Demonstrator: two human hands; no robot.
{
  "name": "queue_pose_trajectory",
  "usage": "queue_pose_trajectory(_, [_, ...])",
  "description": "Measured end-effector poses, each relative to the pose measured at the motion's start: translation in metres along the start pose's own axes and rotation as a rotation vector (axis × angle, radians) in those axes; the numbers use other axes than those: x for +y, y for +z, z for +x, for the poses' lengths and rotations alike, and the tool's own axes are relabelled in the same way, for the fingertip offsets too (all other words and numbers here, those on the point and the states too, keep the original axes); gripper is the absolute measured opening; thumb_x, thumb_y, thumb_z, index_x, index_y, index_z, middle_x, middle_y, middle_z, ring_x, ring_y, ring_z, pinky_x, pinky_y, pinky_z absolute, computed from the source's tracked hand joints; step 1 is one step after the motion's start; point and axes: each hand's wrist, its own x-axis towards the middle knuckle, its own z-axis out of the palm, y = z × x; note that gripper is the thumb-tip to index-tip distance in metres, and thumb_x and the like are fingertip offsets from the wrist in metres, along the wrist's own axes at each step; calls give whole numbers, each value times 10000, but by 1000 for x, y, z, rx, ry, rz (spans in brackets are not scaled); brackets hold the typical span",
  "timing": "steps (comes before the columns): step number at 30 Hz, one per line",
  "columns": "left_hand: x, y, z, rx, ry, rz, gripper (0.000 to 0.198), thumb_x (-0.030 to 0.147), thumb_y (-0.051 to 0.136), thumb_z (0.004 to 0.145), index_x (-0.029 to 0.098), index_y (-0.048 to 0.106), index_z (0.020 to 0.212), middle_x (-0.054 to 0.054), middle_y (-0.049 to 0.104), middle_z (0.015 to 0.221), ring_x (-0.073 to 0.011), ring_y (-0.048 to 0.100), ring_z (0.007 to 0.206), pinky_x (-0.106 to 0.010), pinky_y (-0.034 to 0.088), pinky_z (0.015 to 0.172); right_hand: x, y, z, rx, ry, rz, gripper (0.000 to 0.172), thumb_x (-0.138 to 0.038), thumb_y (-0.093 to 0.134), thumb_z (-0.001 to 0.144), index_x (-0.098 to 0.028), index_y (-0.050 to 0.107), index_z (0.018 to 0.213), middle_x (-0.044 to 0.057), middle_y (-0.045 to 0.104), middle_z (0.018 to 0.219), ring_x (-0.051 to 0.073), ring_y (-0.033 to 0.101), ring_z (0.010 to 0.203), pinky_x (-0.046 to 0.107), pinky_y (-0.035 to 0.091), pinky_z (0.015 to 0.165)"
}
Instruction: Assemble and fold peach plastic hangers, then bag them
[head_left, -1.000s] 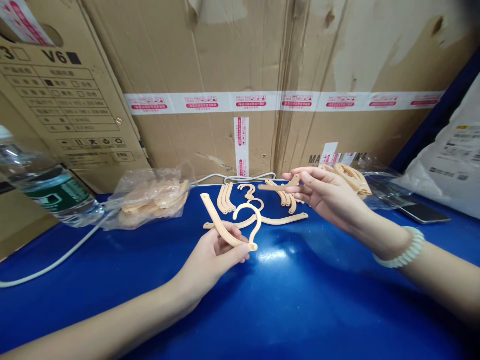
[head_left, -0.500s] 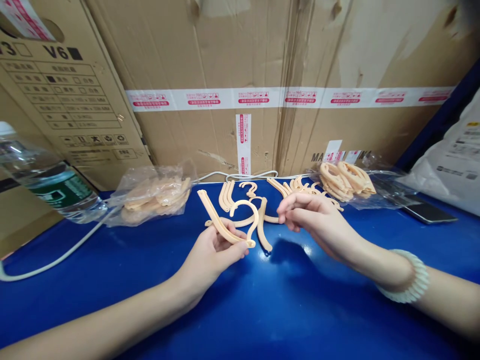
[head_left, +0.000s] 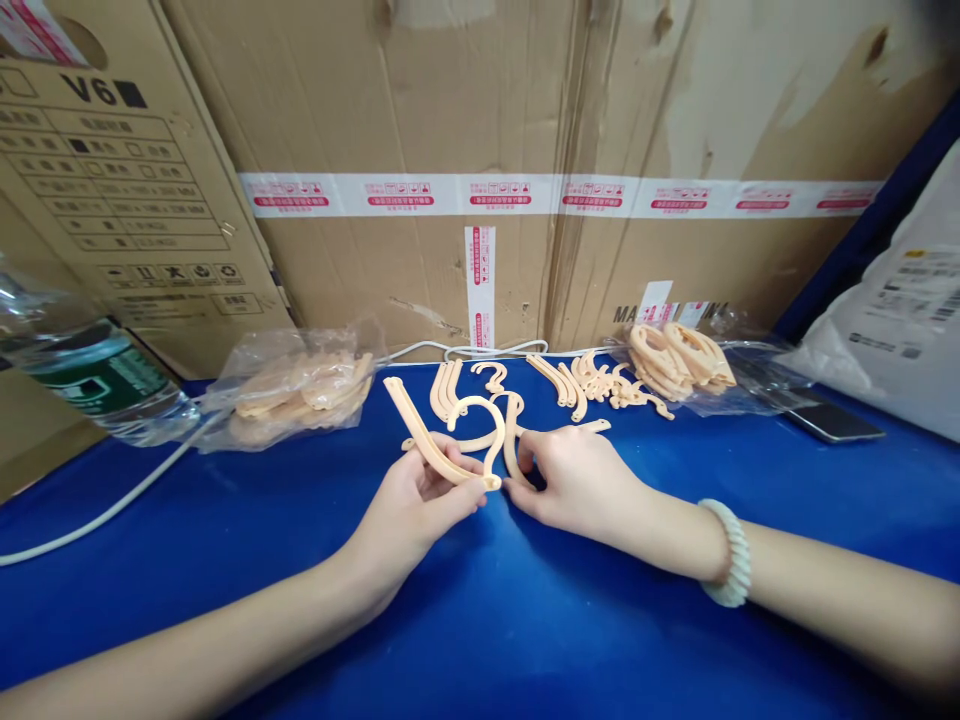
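My left hand (head_left: 424, 495) pinches a peach plastic hanger arm (head_left: 420, 430) and the curved hanger hook (head_left: 496, 425) that meets it at its lower end. The arm points up and to the left; the hook curls over toward it. Just right of these, my right hand (head_left: 566, 475) is closed at the lower part of a second hanger arm (head_left: 511, 430), which stands out from the table pieces behind. Its fingertips partly hide that arm's end. Another arm piece (head_left: 480, 442) lies crosswise on the table behind my left fingers.
Loose hanger arms (head_left: 446, 388), hooks (head_left: 491, 376) and small peach parts (head_left: 600, 380) lie at the back of the blue table (head_left: 487, 620). Bagged parts (head_left: 300, 390) and folded hangers (head_left: 679, 358) flank them. A water bottle (head_left: 105, 375), phone (head_left: 832, 415), white cable (head_left: 112, 515) and cartons (head_left: 405, 270) surround.
My right hand has come down and left, from above the table to the lower end of the second hanger arm. My left hand keeps its hold; the view has shifted slightly.
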Motion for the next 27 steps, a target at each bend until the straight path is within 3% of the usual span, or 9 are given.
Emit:
queue_pose_trajectory(4, [2, 1, -1, 19, -4, -4, 415, 224, 841, 646, 194, 474, 835, 65, 646, 727, -86, 584, 643, -212, 453, 635, 8, -7, -1, -90, 13, 83, 80, -215, 636, 730, -184, 620, 659, 12, 654, 592, 138, 568, 514, 245, 308, 485])
queue_pose_trajectory(8, [2, 1, -1, 10, 2, -11, 415, 221, 841, 657, 196, 472, 845, 59, 647, 752, -88, 591, 659, -207, 450, 627, 16, -25, -3, -88, 32, 199, 82, -143, 640, 693, -183, 598, 636, 19, 654, 573, 160, 608, 513, 262, 396, 507])
queue_pose_trajectory(11, [1, 0, -1, -2, 11, -12, 425, 226, 845, 663, 198, 468, 857, 47, 663, 785, -88, 595, 670, -203, 450, 626, 22, -38, -1, -159, 136, 667, 99, -158, 674, 705, -187, 579, 704, 19, 694, 617, 173, 674, 526, 250, 482, 481])
queue_pose_trajectory(14, [1, -1, -1, -20, 31, 24, 411, 229, 843, 670, 197, 470, 840, 39, 677, 783, -86, 596, 670, -203, 455, 641, 25, -39, 1, -292, 215, 1217, 164, -237, 739, 750, -163, 629, 847, 71, 757, 864, 186, 744, 749, 225, 568, 554])
queue_pose_trajectory(16, [2, -1, -2, -40, 33, 58, 399, 222, 839, 670, 197, 470, 820, 37, 684, 776, -88, 602, 673, -208, 464, 661, 24, -32, -1, -355, 229, 1410, 222, -277, 769, 773, -146, 667, 920, 70, 745, 935, 157, 729, 830, 206, 589, 622])
queue_pose_trajectory(21, [3, 1, -4, -86, 30, 92, 409, 181, 822, 654, 211, 441, 800, 59, 673, 741, -95, 617, 669, -212, 475, 663, 12, -10, -9, -401, 232, 1530, 266, -295, 814, 757, -127, 676, 910, 36, 712, 839, 127, 691, 790, 210, 597, 653])
queue_pose_trajectory(27, [5, 3, -5, -159, 86, 98, 410, 152, 803, 656, 223, 419, 782, 62, 642, 735, -121, 624, 697, -242, 483, 674, 7, -9, -12, -400, 183, 1509, 297, -291, 823, 755, -138, 649, 941, 32, 716, 828, 133, 696, 772, 223, 586, 653])
